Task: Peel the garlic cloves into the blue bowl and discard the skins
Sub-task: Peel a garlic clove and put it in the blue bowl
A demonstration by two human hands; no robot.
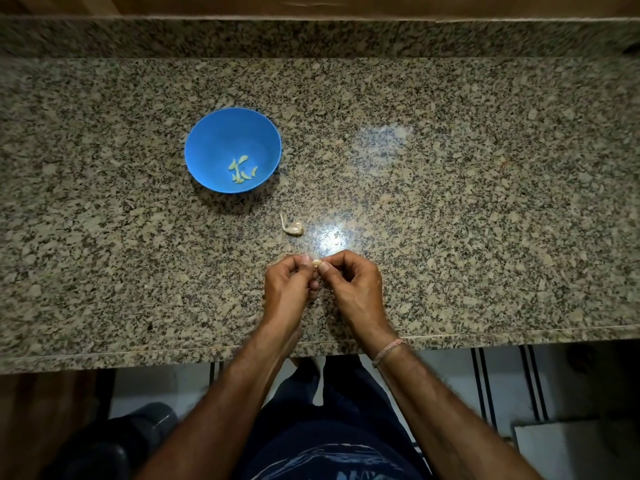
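1 granite counter (450, 202), 1 blue bowl (221, 133) at the far left, about 6 peeled cloves (242, 169) inside it, 1 unpeeled garlic piece (293, 229) near the middle, 1 clove (316, 262) pinched between 2 hands, left hand (289, 287) and right hand (353, 282), 1 wrist band (388, 351) on the right wrist

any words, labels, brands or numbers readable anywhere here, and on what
None can be read.
The blue bowl and the granite counter bear no lettering.
The pale print on the dark shirt is blurred and cut off at the frame's edge; whether it is text cannot be told.
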